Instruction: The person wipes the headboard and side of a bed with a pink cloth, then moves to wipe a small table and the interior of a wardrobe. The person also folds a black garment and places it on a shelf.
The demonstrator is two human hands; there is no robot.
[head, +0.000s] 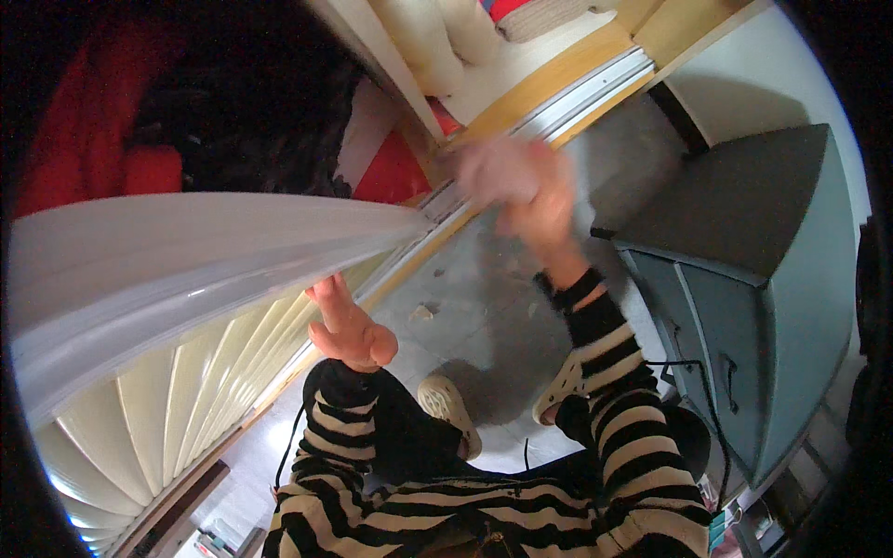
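My left hand (pixel 352 335) has its fingertips against the edge of a pale wardrobe sliding door (pixel 230 258), thumb apart. Farther up and to the right, my right hand (pixel 551 209) is blurred by motion. It holds a pinkish bundle that looks like a crumpled cloth (pixel 497 169), just over the metal door track (pixel 593 91). The track runs along the wardrobe's yellow wooden sill (pixel 558 77). Motion blur hides how the fingers lie around the cloth.
Inside the wardrobe are rolled cream textiles (pixel 418 42), red fabric (pixel 394 171) and a dark compartment. A grey-blue cabinet (pixel 704 307) stands at right, a black cable (pixel 715 411) hanging by it. Small debris (pixel 422 312) lies on the grey floor (pixel 481 293) near my clogs (pixel 446 411).
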